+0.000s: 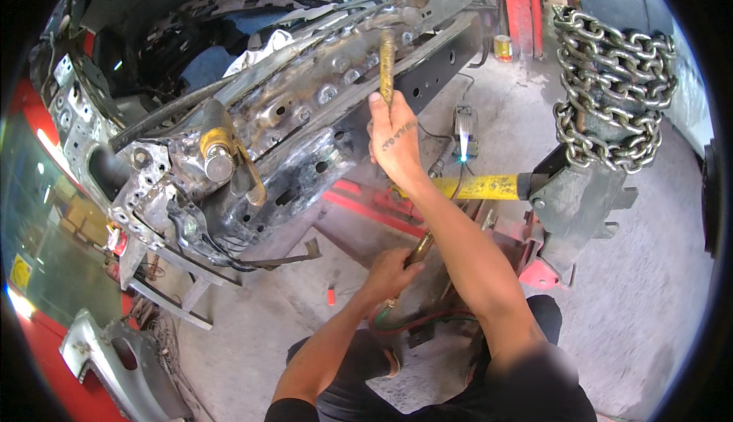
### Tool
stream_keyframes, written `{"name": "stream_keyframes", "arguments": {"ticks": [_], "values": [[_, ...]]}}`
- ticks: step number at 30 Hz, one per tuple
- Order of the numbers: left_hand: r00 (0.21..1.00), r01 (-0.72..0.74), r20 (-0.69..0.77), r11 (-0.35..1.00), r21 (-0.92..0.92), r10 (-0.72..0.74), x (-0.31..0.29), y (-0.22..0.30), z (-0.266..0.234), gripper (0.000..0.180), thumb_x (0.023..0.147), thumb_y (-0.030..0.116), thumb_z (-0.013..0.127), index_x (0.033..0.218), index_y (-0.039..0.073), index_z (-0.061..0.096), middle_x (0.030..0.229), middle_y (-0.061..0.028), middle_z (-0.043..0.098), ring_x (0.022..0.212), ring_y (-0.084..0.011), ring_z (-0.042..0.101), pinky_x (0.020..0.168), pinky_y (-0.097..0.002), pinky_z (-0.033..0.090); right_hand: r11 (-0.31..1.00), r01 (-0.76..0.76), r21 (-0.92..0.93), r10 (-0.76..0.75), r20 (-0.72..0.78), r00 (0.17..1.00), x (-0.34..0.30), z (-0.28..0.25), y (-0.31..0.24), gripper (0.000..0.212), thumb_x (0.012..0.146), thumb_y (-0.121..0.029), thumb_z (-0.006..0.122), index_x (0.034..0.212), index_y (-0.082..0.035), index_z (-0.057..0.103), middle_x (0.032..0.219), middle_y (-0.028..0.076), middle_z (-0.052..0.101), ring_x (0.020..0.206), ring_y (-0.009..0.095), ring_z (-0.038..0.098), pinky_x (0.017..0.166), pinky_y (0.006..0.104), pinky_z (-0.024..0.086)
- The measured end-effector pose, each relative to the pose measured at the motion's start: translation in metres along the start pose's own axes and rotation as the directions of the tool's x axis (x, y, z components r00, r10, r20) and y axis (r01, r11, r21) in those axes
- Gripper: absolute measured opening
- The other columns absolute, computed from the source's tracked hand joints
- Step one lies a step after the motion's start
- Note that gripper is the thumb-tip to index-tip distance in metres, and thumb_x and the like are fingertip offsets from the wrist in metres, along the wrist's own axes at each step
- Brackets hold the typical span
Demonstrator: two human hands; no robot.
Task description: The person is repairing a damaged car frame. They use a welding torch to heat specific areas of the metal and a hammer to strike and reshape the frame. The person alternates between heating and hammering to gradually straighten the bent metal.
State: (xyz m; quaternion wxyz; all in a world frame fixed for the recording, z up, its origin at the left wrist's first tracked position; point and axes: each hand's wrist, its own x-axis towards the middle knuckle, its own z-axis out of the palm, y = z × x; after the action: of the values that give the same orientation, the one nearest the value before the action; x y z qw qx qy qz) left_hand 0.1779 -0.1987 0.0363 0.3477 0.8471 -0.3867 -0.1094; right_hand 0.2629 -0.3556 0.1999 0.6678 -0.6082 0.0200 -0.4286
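My left hand (394, 273) is closed around the brass body of a gas torch (421, 248), low over the floor. The torch's thin tube runs up behind my right forearm, and a bright blue-white flame (463, 151) burns at its tip, right of my right wrist. My right hand (395, 140) grips the worn yellow handle of a hammer (387, 63). The handle points away from me, over a bare metal car-body rail (305, 98) with weld spots and holes. Its head is hard to tell from the rusty metal behind. A black beam (435, 71) runs alongside the rail.
A yellowed metal clamp (217, 147) sits on the rail's left part. Heavy chain (611, 86) wraps a post at right, joined to a yellow bar (481, 187). Red and green hoses (427, 319) trail below the torch. A silver body panel (122, 368) lies lower left.
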Motion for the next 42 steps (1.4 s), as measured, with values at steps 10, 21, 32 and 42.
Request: {"name": "stream_keyframes", "arguments": {"ticks": [10, 21, 32, 42], "values": [[1.000, -0.021, -0.020, 0.999, -0.041, 0.020, 0.003, -0.005, 0.005, 0.033, 0.087, 0.029, 0.071, 0.091, -0.004, 0.065, 0.087, -0.0274, 0.066, 0.086, -0.0472, 0.064, 0.074, -0.0532, 0.047, 0.962, 0.171, -0.212, -0.183, -0.035, 0.983, 0.001, 0.019, 0.014, 0.029, 0.107, -0.031, 0.051, 0.096, -0.005, 0.046, 0.060, 0.004, 0.048, 0.039, 0.012, 0.048, 0.036, 0.0309, 0.041], [0.999, 0.025, 0.040, 0.998, -0.057, -0.023, 0.001, 0.001, 0.008, 0.035, 0.087, 0.031, 0.072, 0.093, -0.004, 0.068, 0.087, -0.0277, 0.067, 0.085, -0.0476, 0.065, 0.074, -0.0533, 0.047, 0.857, 0.355, -0.374, -0.410, -0.077, 0.909, -0.006, 0.016, 0.023, 0.031, 0.108, -0.034, 0.049, 0.097, -0.005, 0.043, 0.064, 0.005, 0.049, 0.039, 0.013, 0.046, 0.035, 0.0309, 0.041], [0.999, 0.026, 0.045, 0.998, -0.051, -0.023, 0.000, 0.018, -0.010, 0.034, 0.087, 0.028, 0.071, 0.100, -0.003, 0.067, 0.090, -0.0263, 0.067, 0.085, -0.0431, 0.065, 0.075, -0.0500, 0.048, 0.984, -0.171, -0.040, 0.175, 0.145, 0.974, -0.005, -0.011, -0.026, 0.030, 0.108, -0.034, 0.048, 0.100, -0.006, 0.041, 0.061, 0.002, 0.044, 0.039, 0.013, 0.045, 0.034, 0.0321, 0.039], [1.000, 0.005, -0.025, 0.998, -0.057, -0.007, -0.010, 0.029, -0.021, 0.038, 0.088, 0.032, 0.072, 0.109, 0.000, 0.069, 0.089, -0.0218, 0.067, 0.082, -0.0357, 0.064, 0.075, -0.0461, 0.048, 0.998, -0.054, -0.045, 0.059, 0.106, 0.993, -0.063, -0.091, -0.097, 0.028, 0.107, -0.031, 0.052, 0.102, -0.004, 0.055, 0.062, -0.004, 0.046, 0.048, 0.006, 0.042, 0.043, 0.0249, 0.034]]}}
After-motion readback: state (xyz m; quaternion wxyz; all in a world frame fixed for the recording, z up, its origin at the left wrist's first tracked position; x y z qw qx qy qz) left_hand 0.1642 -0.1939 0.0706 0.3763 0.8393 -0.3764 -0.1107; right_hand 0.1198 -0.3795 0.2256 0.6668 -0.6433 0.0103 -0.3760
